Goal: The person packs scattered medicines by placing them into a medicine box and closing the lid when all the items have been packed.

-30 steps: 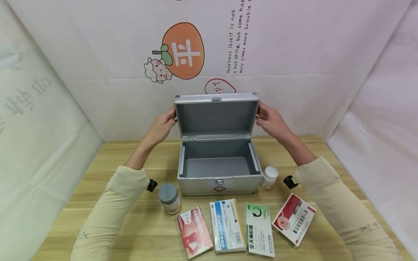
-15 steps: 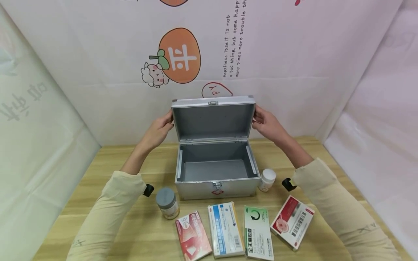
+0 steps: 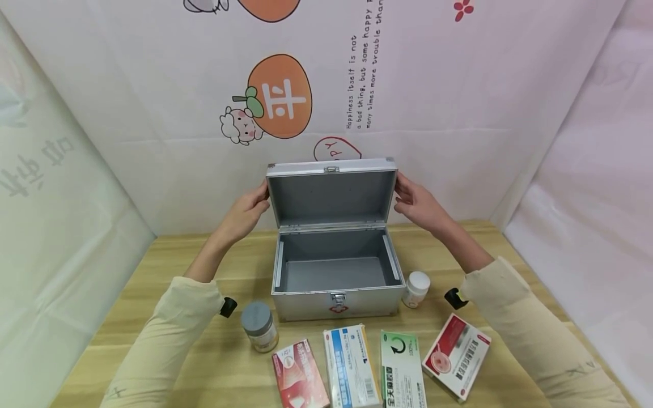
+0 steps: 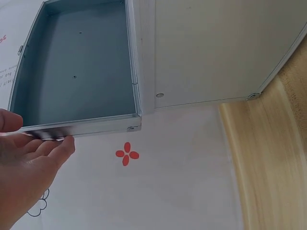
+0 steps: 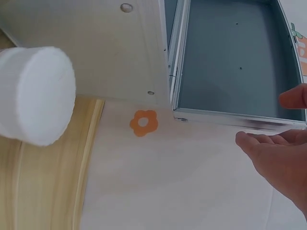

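Note:
A silver metal first-aid case [image 3: 306,306] stands at the middle of the table with its lid [image 3: 331,198] raised. Its grey inside holds nothing. At the lid's left side is my left hand [image 3: 246,214], fingertips along the side wall; the left wrist view shows the thumb [image 4: 9,120] near the front rim. My right hand [image 3: 422,211] is at the opposite side of the lid. In the right wrist view its loosely bent fingers [image 5: 254,143] lie just outside the side wall, with the thumb [image 5: 293,97] over the rim.
A grey-capped jar [image 3: 259,327] stands left of the case, a white bottle [image 3: 416,289] right of it. In front lie a red box [image 3: 301,374], a blue-and-white box [image 3: 351,365], a green-and-white box [image 3: 402,368] and a red-and-white box [image 3: 456,357]. Printed cloth [image 3: 433,102] rises behind.
The head view has tilted up slightly, so the case, boxes and jars appear lower in it. Both hands stay at the sides of the raised lid.

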The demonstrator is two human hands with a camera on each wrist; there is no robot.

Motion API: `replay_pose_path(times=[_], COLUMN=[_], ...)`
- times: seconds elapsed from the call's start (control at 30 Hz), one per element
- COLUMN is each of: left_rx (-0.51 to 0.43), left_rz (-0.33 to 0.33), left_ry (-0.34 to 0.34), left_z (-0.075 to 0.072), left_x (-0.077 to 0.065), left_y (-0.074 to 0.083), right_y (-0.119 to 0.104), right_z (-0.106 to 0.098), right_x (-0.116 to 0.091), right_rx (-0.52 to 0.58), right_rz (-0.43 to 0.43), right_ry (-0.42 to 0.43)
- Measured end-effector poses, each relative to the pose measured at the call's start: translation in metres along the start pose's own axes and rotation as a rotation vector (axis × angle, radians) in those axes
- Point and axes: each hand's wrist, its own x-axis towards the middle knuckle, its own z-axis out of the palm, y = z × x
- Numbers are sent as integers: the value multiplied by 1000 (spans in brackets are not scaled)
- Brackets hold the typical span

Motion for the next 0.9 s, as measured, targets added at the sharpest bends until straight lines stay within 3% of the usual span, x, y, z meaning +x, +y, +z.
replay_pose_path(times=[0.27,0.67,0.9], left_rx=[4,51,167], left_rz=[-21,-99,-85], left_ry=[-12,-92,-109], left_z=[2,5,15], left_x=[-7,-38,-55], left_y=[-7,-29,-39], right_y=[5,26,36], right_z=[-6,-18,-17], right_x=[-12,-46,-60], right_rx=[-67,-171,-194], right_rz=[14,22,29], right_ry=[-31,-123,-160])
